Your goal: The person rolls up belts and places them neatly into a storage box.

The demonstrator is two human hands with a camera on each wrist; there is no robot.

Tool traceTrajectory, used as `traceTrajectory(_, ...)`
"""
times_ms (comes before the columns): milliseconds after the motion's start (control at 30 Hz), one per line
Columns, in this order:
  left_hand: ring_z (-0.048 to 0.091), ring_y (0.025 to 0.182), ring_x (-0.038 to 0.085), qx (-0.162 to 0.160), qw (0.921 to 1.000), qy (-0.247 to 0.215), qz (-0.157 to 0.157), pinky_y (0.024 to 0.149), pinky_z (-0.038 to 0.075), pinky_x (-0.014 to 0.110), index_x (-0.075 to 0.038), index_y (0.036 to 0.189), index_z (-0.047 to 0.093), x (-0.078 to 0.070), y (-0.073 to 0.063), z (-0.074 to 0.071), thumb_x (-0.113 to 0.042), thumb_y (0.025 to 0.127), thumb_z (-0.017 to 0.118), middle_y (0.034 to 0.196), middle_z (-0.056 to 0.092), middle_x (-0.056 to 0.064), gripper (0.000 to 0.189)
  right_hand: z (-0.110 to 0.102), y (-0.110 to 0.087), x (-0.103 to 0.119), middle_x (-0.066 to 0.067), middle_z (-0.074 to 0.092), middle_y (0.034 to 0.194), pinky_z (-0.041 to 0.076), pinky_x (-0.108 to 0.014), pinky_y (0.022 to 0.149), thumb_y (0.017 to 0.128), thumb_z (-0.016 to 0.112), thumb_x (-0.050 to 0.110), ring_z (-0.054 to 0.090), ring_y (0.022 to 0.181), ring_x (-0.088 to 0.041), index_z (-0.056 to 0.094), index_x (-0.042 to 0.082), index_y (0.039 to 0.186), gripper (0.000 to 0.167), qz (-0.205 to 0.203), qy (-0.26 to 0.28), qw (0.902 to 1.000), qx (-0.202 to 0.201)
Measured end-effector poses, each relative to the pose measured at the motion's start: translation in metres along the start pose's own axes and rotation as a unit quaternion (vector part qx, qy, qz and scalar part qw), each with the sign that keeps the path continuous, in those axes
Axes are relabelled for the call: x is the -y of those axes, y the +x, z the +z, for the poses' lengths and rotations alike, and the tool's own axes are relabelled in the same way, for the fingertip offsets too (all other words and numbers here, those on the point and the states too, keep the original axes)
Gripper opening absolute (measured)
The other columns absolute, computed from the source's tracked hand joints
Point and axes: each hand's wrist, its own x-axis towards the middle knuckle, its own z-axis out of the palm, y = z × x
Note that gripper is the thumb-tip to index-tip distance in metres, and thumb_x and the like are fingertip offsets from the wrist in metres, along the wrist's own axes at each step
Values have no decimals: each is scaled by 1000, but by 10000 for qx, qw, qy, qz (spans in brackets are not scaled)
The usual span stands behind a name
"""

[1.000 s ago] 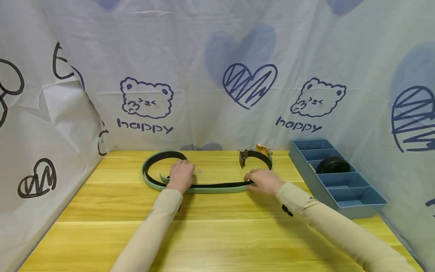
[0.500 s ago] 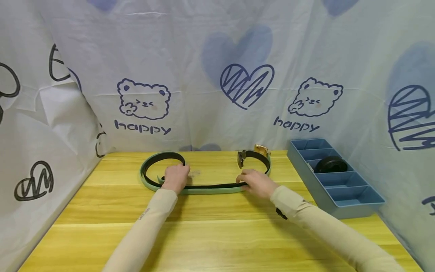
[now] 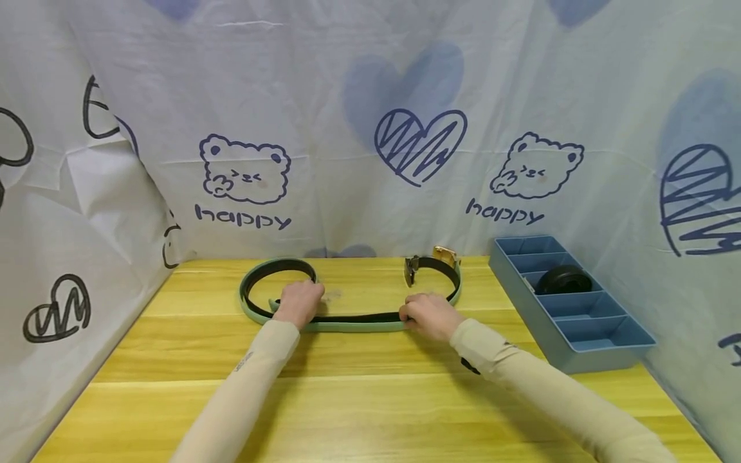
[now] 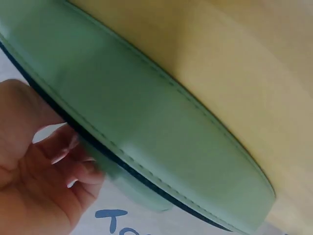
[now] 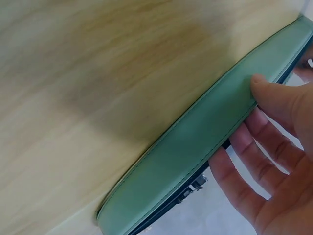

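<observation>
A belt (image 3: 356, 326), green outside and black inside, stands on its edge on the table, both ends curled back. In the head view, my left hand (image 3: 299, 303) is over its left loop; in the left wrist view, the curled fingers of the left hand (image 4: 54, 171) grip it from behind the green strap (image 4: 146, 112). My right hand (image 3: 431, 315) pinches the front run near the right bend. Its thumb lies on the green face, with fingers behind, in the right wrist view. A dark buckle (image 3: 410, 270) and a gold buckle (image 3: 445, 256) sit at the right curl.
A blue-grey divided box (image 3: 529, 315) stands at the right of the wooden table (image 3: 359, 399). A rolled black item (image 3: 563, 280) lies in one of its compartments. A printed white cloth (image 3: 341, 193) hangs behind and along the sides.
My right hand has slid left along the belt, and its thumb has come round to the front. The left hand stays at the left loop. The view has shifted slightly.
</observation>
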Motion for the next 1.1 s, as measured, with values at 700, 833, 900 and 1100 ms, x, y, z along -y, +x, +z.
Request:
traceTrajectory(700, 59, 73, 38, -1095, 9918, -473, -458, 58, 51, 49, -8, 108, 72, 47, -6, -21, 4, 93, 57, 97, 56, 22, 24, -16, -23, -31, 8, 40, 66, 28, -29, 56, 90, 64, 2, 34, 60, -10, 52, 13, 73, 24, 77, -97, 9953, 958)
traceTrajectory(833, 59, 63, 39, -905, 9925, -501, -648, 52, 49, 49, -1, 100, 68, 62, -13, -29, 6, 89, 56, 95, 53, 25, 18, -22, -31, -48, 6, 31, 64, 28, -29, 58, 89, 63, -2, 32, 60, -11, 45, 14, 70, 31, 173, -24, 9916, 1284)
traceTrajectory(900, 59, 65, 41, -837, 9919, -582, -761, 54, 50, 51, 3, 92, 65, 70, -15, -31, 7, 85, 56, 94, 54, 27, 12, -22, -35, -54, 6, 31, 63, 29, -28, 58, 88, 63, -4, 32, 59, -11, 43, 16, 69, 34, 246, -65, 9909, 1323)
traceTrajectory(1100, 56, 86, 41, -452, 9806, -1535, -1128, 78, 50, 54, 11, 91, 62, 88, -22, -32, 6, 83, 56, 104, 53, 32, 11, -16, -37, -45, 1, 66, 83, 51, -36, 65, 89, 73, 19, 61, 74, -17, 67, 15, 90, 7, 279, -297, 9900, 1349)
